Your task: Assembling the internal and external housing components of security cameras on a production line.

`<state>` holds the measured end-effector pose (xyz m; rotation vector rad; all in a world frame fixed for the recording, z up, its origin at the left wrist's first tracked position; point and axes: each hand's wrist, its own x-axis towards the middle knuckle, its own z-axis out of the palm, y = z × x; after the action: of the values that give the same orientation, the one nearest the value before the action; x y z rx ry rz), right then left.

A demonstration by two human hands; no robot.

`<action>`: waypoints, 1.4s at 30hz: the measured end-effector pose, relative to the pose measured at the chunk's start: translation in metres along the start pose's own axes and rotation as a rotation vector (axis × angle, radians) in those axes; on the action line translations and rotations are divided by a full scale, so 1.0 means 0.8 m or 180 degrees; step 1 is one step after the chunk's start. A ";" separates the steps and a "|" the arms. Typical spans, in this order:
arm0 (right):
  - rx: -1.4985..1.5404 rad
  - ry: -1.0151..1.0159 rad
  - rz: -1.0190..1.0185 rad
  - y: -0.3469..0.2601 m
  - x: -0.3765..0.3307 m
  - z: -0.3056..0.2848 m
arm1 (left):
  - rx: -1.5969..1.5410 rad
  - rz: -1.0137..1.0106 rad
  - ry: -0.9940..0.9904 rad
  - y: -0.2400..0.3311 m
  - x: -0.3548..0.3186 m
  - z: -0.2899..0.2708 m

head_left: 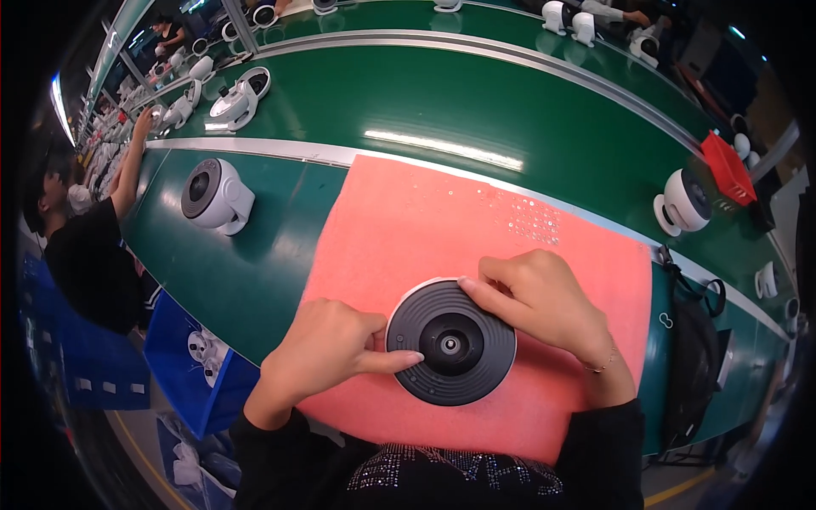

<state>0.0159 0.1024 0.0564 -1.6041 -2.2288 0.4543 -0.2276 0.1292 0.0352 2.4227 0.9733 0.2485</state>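
Observation:
A round dark grey grille with a white rim (451,342) lies face up on a pink foam mat (425,221) in front of me. My left hand (327,348) grips its left edge, the index finger laid across the ribbed face. My right hand (540,302) holds the upper right rim, fingertips pressed on the edge. A patch of small screws (531,219) lies on the mat's far right part.
A white fan unit with a dark grille (214,195) stands on the green conveyor (476,110) to the left, another (682,202) to the right by a red bin (728,167). Blue crates (191,361) sit below the bench. A person in black (85,246) works at left.

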 end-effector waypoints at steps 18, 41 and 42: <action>-0.0132 -0.0247 -0.2198 -0.029 -0.027 -0.005 | 0.0109 0.0011 -0.0051 0.000 0.002 -0.003; 0.0378 -0.0365 -0.1750 -0.026 -0.023 -0.013 | 0.0628 -0.0061 -0.0255 0.006 0.006 -0.007; 0.0750 -0.0381 -0.1489 -0.025 -0.022 -0.017 | 0.0631 -0.0046 -0.0258 0.007 0.008 -0.007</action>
<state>0.0102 0.0803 0.0759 -0.9210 -2.4303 0.6578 -0.2212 0.1324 0.0426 2.5805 1.0213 0.0497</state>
